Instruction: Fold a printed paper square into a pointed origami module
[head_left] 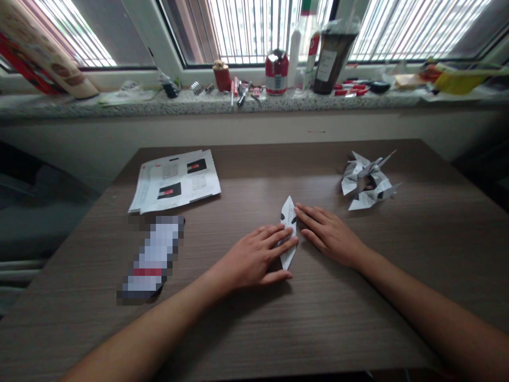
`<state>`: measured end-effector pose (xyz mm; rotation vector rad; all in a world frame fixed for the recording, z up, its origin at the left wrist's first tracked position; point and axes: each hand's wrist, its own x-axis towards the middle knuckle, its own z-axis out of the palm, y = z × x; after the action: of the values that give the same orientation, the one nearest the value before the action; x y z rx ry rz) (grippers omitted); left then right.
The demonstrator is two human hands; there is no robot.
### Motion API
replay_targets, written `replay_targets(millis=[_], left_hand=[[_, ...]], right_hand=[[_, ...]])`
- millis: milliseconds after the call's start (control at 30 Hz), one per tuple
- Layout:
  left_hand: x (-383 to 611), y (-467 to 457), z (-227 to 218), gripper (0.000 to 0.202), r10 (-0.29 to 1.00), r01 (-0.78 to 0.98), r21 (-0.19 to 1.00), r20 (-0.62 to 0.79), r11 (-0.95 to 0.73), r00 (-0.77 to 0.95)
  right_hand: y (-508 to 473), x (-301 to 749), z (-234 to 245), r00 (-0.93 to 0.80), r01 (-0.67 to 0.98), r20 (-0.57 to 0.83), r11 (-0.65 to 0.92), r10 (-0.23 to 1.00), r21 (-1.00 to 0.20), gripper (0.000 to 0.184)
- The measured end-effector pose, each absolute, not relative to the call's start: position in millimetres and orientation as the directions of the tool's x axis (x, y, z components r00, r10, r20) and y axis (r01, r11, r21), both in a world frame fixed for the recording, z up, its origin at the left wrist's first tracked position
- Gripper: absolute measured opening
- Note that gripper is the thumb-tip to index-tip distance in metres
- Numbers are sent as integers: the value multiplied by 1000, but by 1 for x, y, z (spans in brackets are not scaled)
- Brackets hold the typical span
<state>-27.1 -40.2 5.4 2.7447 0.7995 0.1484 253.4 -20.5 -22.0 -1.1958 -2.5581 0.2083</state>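
Note:
A narrow folded piece of printed paper (288, 209), pointed at both ends, lies on the brown table in front of me. My left hand (258, 252) rests across its middle and lower part with the fingers stretched out and the thumb apart, hiding some of the paper. On the paper's right edge, near the upper half, are the fingertips of my right hand (328, 233); its fingers are extended and slightly apart. Farther right and back, several folded paper pieces (368, 199) with sharp points sit in a loose ring.
Printed sheets (175, 180) lie stacked at the table's back left. Nearer me is a blurred-out phone-like object (153, 257). Beyond the table (246, 164), a stone windowsill (191, 107) carries a red can (277, 73), a dark cup (334, 58), bottles and small tools.

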Motion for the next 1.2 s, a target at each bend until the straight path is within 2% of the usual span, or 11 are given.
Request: replay_targets(millis=[267,400,567,733,900,1200], left_hand=[[-30,-37,11,66,509,478,317,19,-819,860],[-32,-36,13,61,488,454,324,30,-830,872],[-32,-34,15,59,447,410,321,50,-854,893],[-32,-34,13,59,453,413,321,58,-852,890],[-32,-34,13,56,471,425,352,54,-834,880],[-29,-34,9,61,482,435,332,70,-837,874]], right_hand=[[-28,256,-23,-759,619,95,759,644,-200,67],[-28,256,-22,-752,633,75,750,655,-192,70],[-28,255,-22,-744,629,116,748,658,-212,72],[-29,252,-25,-706,679,96,710,701,-187,73],[-31,247,-28,-656,717,152,674,739,-179,75],[-29,247,-32,-652,723,145,668,744,-179,74]])
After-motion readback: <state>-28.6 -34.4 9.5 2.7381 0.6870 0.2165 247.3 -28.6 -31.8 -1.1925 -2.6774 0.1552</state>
